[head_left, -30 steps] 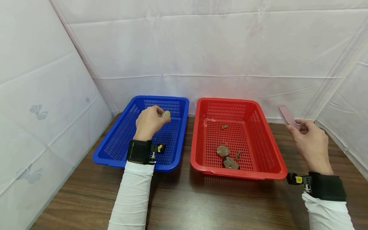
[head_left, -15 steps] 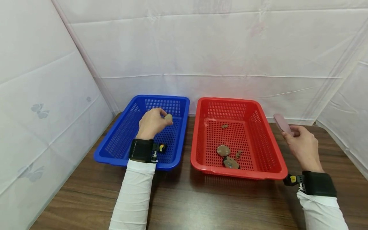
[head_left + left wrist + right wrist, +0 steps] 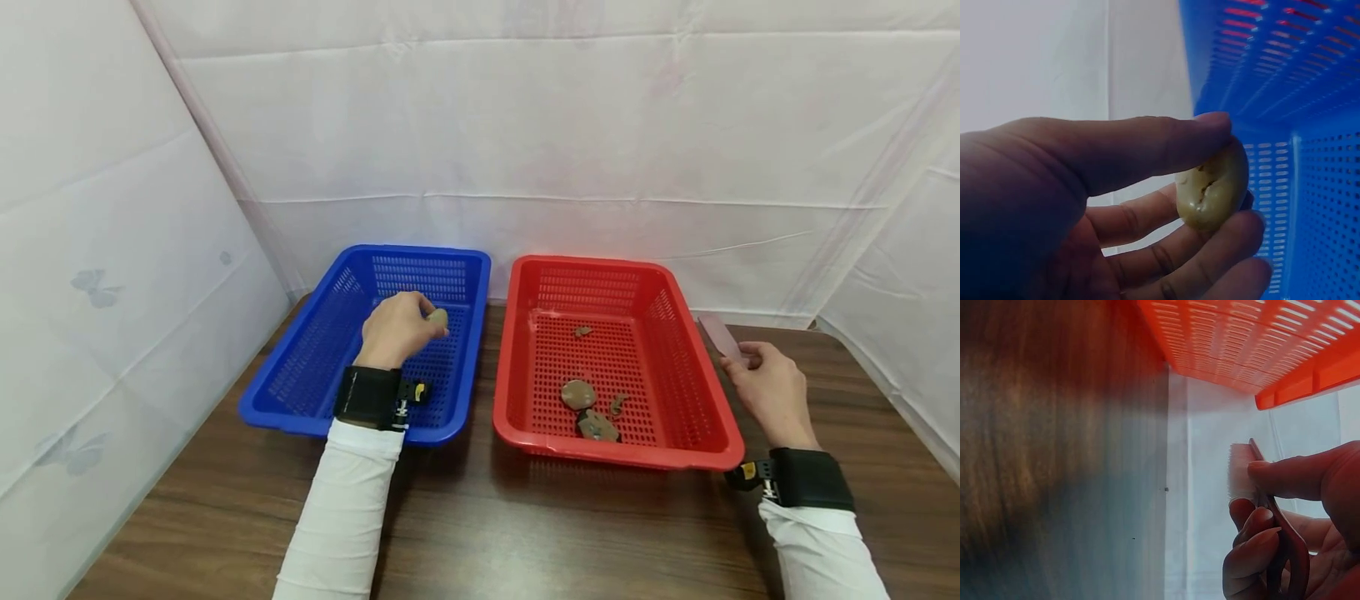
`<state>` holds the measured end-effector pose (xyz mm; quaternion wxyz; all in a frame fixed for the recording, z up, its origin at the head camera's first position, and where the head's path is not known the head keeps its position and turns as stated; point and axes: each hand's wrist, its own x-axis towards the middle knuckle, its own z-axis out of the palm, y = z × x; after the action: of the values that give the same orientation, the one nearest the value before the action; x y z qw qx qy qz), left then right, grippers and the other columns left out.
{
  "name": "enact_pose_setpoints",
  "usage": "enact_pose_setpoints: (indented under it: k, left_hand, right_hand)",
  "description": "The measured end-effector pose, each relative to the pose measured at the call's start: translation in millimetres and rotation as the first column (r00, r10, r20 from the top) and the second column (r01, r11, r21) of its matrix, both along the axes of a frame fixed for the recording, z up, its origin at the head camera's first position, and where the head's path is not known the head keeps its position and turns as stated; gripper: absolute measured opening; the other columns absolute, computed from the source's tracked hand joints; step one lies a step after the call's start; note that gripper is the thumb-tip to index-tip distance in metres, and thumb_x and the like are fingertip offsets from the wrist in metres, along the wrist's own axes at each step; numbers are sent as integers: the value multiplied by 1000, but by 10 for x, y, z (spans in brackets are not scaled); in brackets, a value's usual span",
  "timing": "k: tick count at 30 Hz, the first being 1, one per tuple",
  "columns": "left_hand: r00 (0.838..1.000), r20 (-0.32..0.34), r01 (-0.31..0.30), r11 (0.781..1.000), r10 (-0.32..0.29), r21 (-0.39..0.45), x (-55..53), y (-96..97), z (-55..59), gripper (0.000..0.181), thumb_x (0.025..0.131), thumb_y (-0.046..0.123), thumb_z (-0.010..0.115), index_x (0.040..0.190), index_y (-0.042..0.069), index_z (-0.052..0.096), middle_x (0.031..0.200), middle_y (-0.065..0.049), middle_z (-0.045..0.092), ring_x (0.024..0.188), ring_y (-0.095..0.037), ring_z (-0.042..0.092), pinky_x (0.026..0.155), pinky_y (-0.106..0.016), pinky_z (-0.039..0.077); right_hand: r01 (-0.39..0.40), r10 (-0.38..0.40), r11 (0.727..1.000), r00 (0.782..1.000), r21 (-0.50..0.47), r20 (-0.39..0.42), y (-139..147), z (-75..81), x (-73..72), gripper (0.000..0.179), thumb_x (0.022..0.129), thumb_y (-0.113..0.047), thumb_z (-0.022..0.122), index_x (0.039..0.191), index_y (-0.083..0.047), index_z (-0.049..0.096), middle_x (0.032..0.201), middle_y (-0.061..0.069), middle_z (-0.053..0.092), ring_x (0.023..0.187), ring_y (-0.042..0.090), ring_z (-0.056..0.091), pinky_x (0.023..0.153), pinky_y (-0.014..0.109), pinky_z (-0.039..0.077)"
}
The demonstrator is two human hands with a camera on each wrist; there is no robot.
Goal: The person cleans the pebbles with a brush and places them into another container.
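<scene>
My left hand (image 3: 396, 331) is over the blue basket (image 3: 307, 367) and pinches a smooth yellow-green pebble (image 3: 1219, 187) between thumb and fingers. A short dark crack or pit marks the pebble's face in the left wrist view. At the right, my right hand (image 3: 772, 396) grips a pink brush (image 3: 720, 338) just outside the red basket's right wall. The brush's pale bristles (image 3: 1241, 470) show in the right wrist view, pointing away from the palm; its looped handle lies in the curled fingers.
Inside the red basket (image 3: 622, 454) lie a round brown stone (image 3: 577, 394), an irregular brown piece (image 3: 597, 426) and small brown bits (image 3: 617, 404). Both baskets stand on a dark wooden table (image 3: 525, 542). White cloth (image 3: 450, 125) hangs behind and at the sides.
My right hand has moved left and down with the brush, closer to the red basket. The left hand has sunk slightly over the blue basket, still holding the pebble.
</scene>
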<state>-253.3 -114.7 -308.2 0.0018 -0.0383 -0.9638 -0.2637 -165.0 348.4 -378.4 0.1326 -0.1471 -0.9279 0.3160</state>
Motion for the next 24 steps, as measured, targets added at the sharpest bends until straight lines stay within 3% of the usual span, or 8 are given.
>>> enact_pose_setpoints:
  k: [2, 4, 6, 9, 12, 16, 24]
  left_hand:
    - [1000, 4, 23, 999, -23, -25, 9, 12, -8, 17, 98, 25, 72, 91, 9, 76, 95, -7, 75, 78, -23, 60, 64, -36, 45]
    - [999, 1, 53, 998, -53, -42, 13, 31, -8, 30, 99, 22, 67, 70, 13, 66, 75, -2, 68, 64, -18, 48, 54, -30, 31]
    - [997, -4, 81, 995, -81, -52, 14, 51, -4, 43, 99, 19, 62, 58, 18, 51, 61, 3, 56, 56, -15, 39, 51, -28, 20]
    - [995, -12, 101, 992, -102, -70, 20, 82, 1, 49, 99, 17, 63, 55, 21, 42, 54, 7, 40, 52, -13, 33, 49, -27, 18]
    - [994, -7, 111, 989, -113, -92, 25, 107, 6, 51, 99, 16, 64, 54, 21, 40, 54, 7, 31, 51, -12, 31, 48, -26, 19]
    - [993, 5, 121, 984, -121, -135, 11, 140, -10, 51, 97, 13, 63, 52, 20, 39, 53, 7, 30, 49, -11, 27, 46, -26, 19]
    - [987, 34, 160, 949, -157, -272, -52, 201, 9, 50, 99, 15, 62, 54, 18, 41, 55, 5, 31, 51, -13, 31, 43, -29, 26]
  right_hand:
    - [-2, 2, 1000, 1000, 0, 1, -9, -19, -5, 50, 107, -19, 63, 139, 18, 52, 117, 40, 62, 96, 48, 63, 68, 40, 58]
    - [-1, 1, 1000, 1000, 0, 5, -15, -25, -8, 50, 107, -19, 64, 139, 18, 52, 117, 40, 62, 96, 48, 63, 70, 44, 60]
    - [5, -5, 1000, 1000, -1, 12, -21, -27, -10, 50, 107, -19, 64, 139, 18, 52, 118, 40, 62, 97, 49, 63, 72, 48, 61]
    - [10, -10, 1000, 1000, -3, 23, -25, -28, -10, 51, 107, -20, 63, 139, 18, 51, 118, 40, 61, 98, 49, 63, 75, 51, 62]
    - [16, -16, 1000, 999, 1, 30, -34, -24, -18, 51, 107, -20, 63, 139, 18, 51, 118, 40, 61, 98, 49, 63, 72, 47, 60]
    - [15, -15, 1000, 999, 4, 40, -36, -24, -26, 52, 107, -21, 63, 140, 18, 51, 117, 39, 62, 99, 49, 62, 70, 44, 58]
    - [4, -3, 1000, 998, -21, 59, -41, -49, -19, 52, 108, -20, 61, 141, 18, 49, 120, 41, 59, 100, 51, 62, 84, 62, 61]
